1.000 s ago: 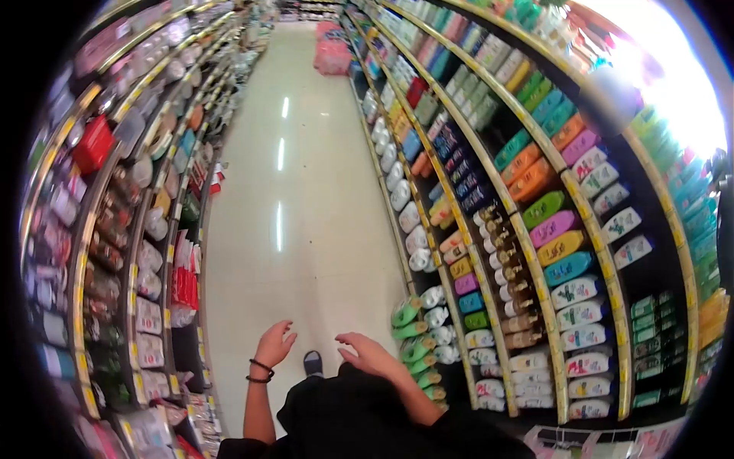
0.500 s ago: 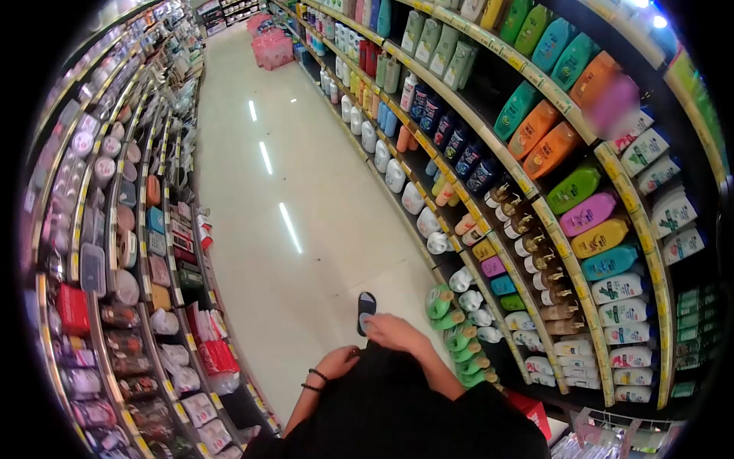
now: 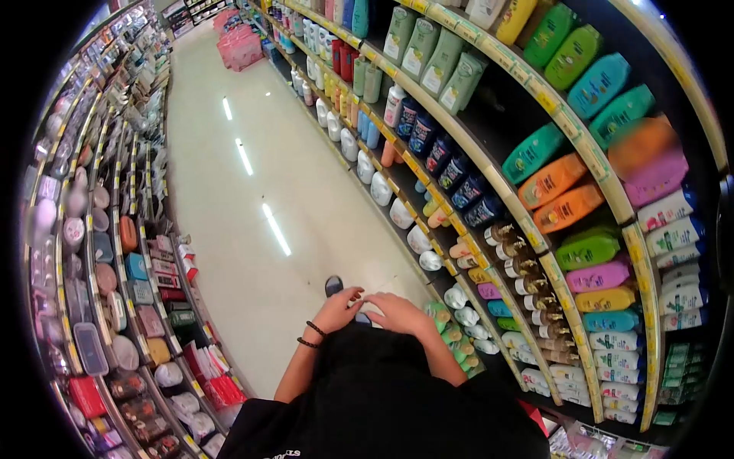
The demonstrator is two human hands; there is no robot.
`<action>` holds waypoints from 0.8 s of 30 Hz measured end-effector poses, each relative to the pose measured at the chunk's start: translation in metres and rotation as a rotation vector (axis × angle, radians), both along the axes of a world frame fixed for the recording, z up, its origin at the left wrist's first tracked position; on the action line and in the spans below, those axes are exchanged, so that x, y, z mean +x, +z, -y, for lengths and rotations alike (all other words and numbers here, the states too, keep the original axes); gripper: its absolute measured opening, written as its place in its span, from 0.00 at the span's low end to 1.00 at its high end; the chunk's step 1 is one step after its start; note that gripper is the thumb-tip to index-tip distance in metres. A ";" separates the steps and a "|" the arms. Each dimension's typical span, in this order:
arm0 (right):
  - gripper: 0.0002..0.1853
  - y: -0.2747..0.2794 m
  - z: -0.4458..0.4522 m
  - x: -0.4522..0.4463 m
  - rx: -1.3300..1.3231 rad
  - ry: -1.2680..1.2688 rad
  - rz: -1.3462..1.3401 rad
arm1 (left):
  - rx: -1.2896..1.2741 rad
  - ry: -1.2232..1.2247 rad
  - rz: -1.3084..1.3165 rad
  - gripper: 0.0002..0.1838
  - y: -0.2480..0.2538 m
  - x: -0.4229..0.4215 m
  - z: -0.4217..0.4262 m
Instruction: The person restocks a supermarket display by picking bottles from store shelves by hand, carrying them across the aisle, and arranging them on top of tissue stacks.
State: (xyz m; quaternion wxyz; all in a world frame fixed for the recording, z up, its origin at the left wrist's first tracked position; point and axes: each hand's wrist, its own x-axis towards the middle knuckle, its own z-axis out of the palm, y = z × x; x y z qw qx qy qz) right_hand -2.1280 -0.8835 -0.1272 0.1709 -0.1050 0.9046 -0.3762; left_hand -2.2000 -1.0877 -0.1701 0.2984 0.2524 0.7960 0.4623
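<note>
In the head view, the left hand (image 3: 339, 307) and the right hand (image 3: 399, 312) hover before the body with fingers loosely bent and slightly parted, the space between the palms open. The fingertips point inward at each other; whether they touch I cannot tell. Nearest beneath them, a dark sandal (image 3: 333, 286) rests on the floor just beyond the left hand, its long axis running roughly along the aisle, toe pointing away from the body.

Two dark beaded bands (image 3: 312, 336), made of small round beads, circle the left wrist. The soft black top (image 3: 428, 405) fills the lower middle in loose folds. The floor (image 3: 229, 206) is pale, smooth and glossy, streaked with reflected light.

Just beside the right forearm, rounded green bottles (image 3: 459, 348) stand low, partly hidden by it; which way they face is unclear. White rounded jugs (image 3: 380, 188) line the same side. Higher up, smooth orange bottles (image 3: 568, 208) have flattened oval bodies, their long axes slanting across the picture. Curved-looking shelf edges carry yellow labels. On the left shelves are a rectangular grey container (image 3: 90, 349) and crinkled, shiny red packets (image 3: 224, 390).
</note>
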 end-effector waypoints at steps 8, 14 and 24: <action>0.23 -0.026 -0.030 -0.128 0.097 0.077 0.245 | -0.079 -0.198 0.079 0.21 -0.072 -0.118 0.000; 0.21 0.005 -0.035 -0.289 0.064 0.065 0.091 | 0.062 0.048 0.177 0.21 -0.091 -0.264 0.013; 0.14 0.045 -0.023 -0.473 -0.741 -0.162 0.388 | 0.015 0.273 -0.063 0.21 0.013 -0.499 0.021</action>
